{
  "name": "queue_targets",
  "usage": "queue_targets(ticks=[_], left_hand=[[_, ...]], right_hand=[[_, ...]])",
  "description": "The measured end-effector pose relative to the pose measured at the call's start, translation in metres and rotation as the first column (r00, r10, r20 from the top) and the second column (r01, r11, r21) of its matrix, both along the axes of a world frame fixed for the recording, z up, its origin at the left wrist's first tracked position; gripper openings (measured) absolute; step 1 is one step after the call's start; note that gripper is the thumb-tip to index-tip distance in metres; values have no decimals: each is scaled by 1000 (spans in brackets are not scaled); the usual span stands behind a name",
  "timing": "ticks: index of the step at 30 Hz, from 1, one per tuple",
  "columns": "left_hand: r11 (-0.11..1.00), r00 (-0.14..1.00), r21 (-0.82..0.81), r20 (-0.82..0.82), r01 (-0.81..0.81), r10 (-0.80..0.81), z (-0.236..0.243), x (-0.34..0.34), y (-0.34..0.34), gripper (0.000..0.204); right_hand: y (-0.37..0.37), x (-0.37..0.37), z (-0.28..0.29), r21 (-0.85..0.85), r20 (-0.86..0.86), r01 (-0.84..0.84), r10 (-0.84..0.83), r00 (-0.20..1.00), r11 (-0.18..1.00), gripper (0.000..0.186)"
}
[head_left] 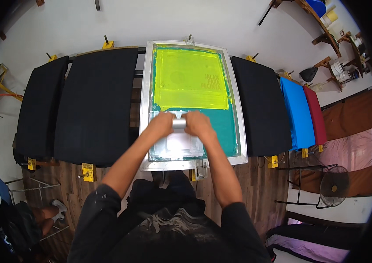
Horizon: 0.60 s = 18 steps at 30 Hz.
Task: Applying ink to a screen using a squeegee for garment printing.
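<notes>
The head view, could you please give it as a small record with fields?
Left hand: closed on silver metal handle
Right hand: closed on same handle
Beneath: rectangular silver-framed teal screen
Coating: bright yellow-green layer, screen's far part
Left: two black cloth-covered boards
Right: black cloth-covered board, bright blue board, dark red board

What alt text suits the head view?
A person's left hand and right hand grip a silver bar over a metal-framed green screen with a yellow-green patch. Black boards flank it, with a blue board and a red board farther right.
</notes>
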<state>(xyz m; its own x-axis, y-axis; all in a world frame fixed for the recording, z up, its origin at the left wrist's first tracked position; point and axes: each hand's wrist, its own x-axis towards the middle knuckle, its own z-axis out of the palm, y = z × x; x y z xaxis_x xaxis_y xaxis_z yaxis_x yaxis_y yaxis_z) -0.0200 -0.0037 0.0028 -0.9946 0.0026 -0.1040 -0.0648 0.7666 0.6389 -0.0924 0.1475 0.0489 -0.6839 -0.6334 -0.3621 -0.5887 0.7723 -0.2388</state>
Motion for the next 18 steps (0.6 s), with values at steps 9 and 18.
queue_targets(ticks=[9, 18], left_hand=[[999, 989, -35, 149, -18, 23, 1, -33, -9, 26], [995, 989, -18, -109, -99, 96, -12, 40, 35, 31]], right_hand=[[-25, -36, -9, 193, 91, -12, -6, 996, 981, 41], [21, 42, -31, -178, -108, 64, -84, 991, 982, 26]])
